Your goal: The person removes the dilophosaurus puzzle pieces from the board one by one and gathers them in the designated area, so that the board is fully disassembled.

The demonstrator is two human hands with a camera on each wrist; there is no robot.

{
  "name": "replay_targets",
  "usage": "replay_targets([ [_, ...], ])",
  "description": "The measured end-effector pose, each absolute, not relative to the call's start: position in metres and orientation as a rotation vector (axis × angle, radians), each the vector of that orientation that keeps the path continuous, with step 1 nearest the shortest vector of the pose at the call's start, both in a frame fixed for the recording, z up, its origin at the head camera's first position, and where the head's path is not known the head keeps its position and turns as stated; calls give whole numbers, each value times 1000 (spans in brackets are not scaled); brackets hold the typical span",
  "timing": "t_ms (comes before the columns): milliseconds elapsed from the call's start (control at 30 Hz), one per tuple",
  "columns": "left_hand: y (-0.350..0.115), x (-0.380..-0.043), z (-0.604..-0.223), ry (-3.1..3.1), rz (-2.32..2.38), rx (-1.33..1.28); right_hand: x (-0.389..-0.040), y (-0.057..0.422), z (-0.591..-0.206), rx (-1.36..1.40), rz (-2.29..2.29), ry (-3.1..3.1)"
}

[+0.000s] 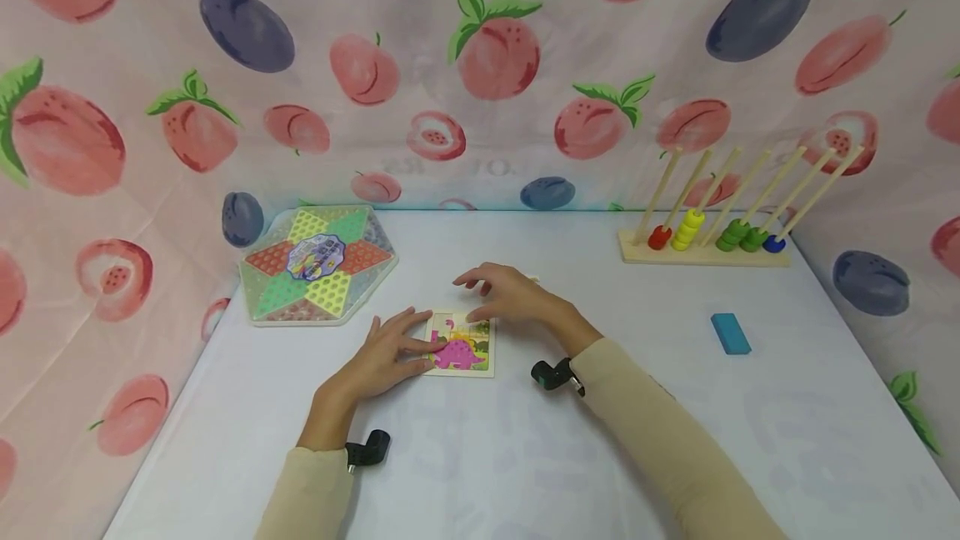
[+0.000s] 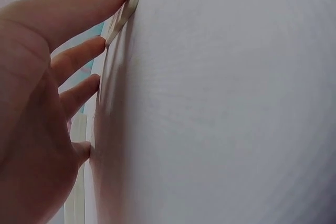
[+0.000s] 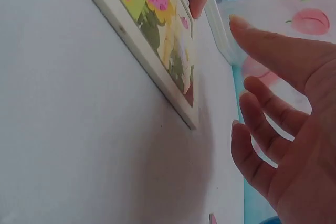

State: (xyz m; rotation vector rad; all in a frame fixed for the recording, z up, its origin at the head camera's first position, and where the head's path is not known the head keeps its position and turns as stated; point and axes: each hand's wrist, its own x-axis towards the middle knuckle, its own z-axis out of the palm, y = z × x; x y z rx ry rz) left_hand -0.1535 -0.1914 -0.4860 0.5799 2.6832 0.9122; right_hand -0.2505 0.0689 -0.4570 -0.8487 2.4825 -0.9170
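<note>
A small wooden jigsaw puzzle [image 1: 459, 355] with a pink dinosaur picture lies flat in its pale frame at the middle of the table. My left hand [image 1: 386, 357] rests at its left side, fingers spread and fairly straight; the thumb touches the frame's edge in the left wrist view, and one finger reaches over the picture. Over the puzzle's top right corner hovers my right hand [image 1: 513, 294]. Its fingers are loosely bent, and the right wrist view shows nothing between them and a gap to the puzzle [image 3: 149, 27].
A hexagonal Chinese checkers board [image 1: 318, 265] lies at the back left. At the back right stands a wooden peg counter [image 1: 705, 253] with coloured beads. A blue block [image 1: 731, 333] lies on the right of the white table [image 1: 465, 473]. Something small and pale [image 1: 533, 278] shows partly behind the right hand.
</note>
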Motion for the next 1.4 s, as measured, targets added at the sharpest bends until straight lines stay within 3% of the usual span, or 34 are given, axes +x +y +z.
replay_targets([
  [800,-192,-153,-484,2672,955,600,-241,50,-476,-920,-694,2509],
  [1400,-192,-153,-484,2668,964,589,-237,43,-477,-822,-714,2534],
])
